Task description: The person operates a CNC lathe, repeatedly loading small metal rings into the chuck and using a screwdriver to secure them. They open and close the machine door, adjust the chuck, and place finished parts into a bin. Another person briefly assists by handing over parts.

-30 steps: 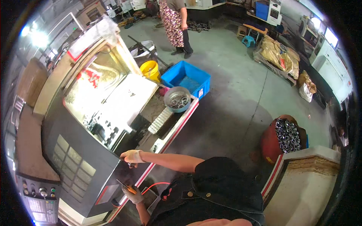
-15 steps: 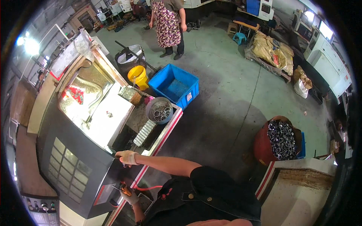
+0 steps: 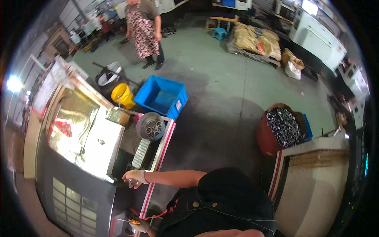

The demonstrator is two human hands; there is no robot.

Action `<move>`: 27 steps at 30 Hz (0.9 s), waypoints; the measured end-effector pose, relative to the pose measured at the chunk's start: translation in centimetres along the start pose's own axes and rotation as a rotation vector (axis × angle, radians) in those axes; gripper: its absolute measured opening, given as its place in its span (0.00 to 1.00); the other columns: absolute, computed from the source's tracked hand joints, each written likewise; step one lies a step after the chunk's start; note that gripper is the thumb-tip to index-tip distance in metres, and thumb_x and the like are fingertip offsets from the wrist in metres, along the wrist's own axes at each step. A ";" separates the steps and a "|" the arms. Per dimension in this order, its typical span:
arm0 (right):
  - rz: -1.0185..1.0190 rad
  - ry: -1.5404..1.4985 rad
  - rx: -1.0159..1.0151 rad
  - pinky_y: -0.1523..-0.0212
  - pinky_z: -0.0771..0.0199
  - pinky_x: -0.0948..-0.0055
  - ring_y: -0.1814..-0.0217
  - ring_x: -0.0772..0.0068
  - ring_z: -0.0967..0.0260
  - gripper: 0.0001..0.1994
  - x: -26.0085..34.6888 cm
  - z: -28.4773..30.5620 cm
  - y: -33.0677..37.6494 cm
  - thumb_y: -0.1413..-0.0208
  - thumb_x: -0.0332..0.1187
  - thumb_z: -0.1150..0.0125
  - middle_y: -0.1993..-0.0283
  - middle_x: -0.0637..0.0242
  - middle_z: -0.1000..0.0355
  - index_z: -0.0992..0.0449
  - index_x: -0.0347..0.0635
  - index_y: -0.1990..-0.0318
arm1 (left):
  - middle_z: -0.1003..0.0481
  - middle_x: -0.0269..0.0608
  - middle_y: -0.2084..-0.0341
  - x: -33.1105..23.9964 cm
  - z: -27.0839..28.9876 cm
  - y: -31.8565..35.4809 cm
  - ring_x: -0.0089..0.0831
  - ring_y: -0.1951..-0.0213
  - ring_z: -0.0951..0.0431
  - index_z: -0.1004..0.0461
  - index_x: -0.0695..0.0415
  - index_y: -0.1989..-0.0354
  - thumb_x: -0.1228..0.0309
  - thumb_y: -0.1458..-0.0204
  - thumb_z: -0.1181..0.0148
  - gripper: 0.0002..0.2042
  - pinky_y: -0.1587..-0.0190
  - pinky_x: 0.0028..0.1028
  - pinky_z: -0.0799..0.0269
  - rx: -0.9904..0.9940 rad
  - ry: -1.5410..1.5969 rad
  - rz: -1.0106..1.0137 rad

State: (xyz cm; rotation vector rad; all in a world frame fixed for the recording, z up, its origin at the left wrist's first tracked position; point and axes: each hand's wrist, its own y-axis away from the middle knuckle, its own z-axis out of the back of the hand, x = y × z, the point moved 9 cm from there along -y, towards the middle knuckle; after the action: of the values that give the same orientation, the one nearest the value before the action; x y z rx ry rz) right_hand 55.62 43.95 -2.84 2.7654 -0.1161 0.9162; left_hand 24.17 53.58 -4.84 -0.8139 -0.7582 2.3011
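My right hand (image 3: 135, 177), in a pale glove, reaches out beside the dark machine door (image 3: 75, 189). Its fingers are closed on a small silvery metal part (image 3: 132, 182), whose exact shape is blurred. Lower down, my left hand (image 3: 141, 225), also gloved, grips an orange air blow gun (image 3: 135, 221) with a thin metal nozzle pointing left. A red hose (image 3: 158, 215) runs close by it. Beyond my right hand, a ridged light-coloured strip (image 3: 140, 154) lies on the machine's ledge, next to a round metal basin (image 3: 151, 126) holding several metal rings.
A blue crate (image 3: 162, 96) and a yellow bucket (image 3: 122, 95) stand past the ledge. One person (image 3: 143, 35) in a patterned apron stands farther off. At right is a red drum (image 3: 268, 136) full of metal rings (image 3: 285, 126), behind a white machine edge (image 3: 312, 185).
The view has swung, shifting the surroundings leftward. My right hand now sits a little apart from the door's edge, with the metal part showing more plainly. My left hand appears lower, still holding the blow gun.
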 end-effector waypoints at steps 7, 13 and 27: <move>0.037 -0.387 -0.155 0.63 0.29 0.70 0.59 0.73 0.33 0.16 -1.1 10.6 9.0 0.50 0.36 0.51 0.57 0.71 0.31 0.32 0.45 0.53 | 0.31 0.51 0.55 -0.2 -1.9 -0.1 0.42 0.53 0.31 0.37 0.67 0.50 0.72 0.50 0.48 0.19 0.49 0.34 0.36 -0.031 -0.048 -0.051; 0.244 -0.617 -0.320 0.54 0.29 0.57 0.55 0.58 0.34 0.18 -4.0 20.1 19.9 0.51 0.29 0.49 0.55 0.57 0.33 0.35 0.40 0.50 | 0.31 0.51 0.56 -3.0 -4.9 -1.1 0.42 0.53 0.31 0.37 0.66 0.50 0.71 0.51 0.48 0.20 0.49 0.34 0.36 0.037 -0.004 -0.078; 0.405 -0.367 -1.017 0.88 0.33 0.81 0.81 0.79 0.33 0.12 -8.7 27.4 37.6 0.46 0.42 0.49 0.70 0.66 0.28 0.29 0.47 0.60 | 0.31 0.50 0.57 -8.6 -9.1 -2.0 0.42 0.53 0.31 0.36 0.65 0.51 0.68 0.53 0.46 0.21 0.49 0.34 0.36 0.186 0.096 -0.207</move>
State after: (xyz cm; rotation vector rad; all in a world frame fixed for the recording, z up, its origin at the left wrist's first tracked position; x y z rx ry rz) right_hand 59.05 0.98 -22.30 1.9072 -0.9341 0.2458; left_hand 36.65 52.04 -6.32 -0.7199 -0.5488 2.0956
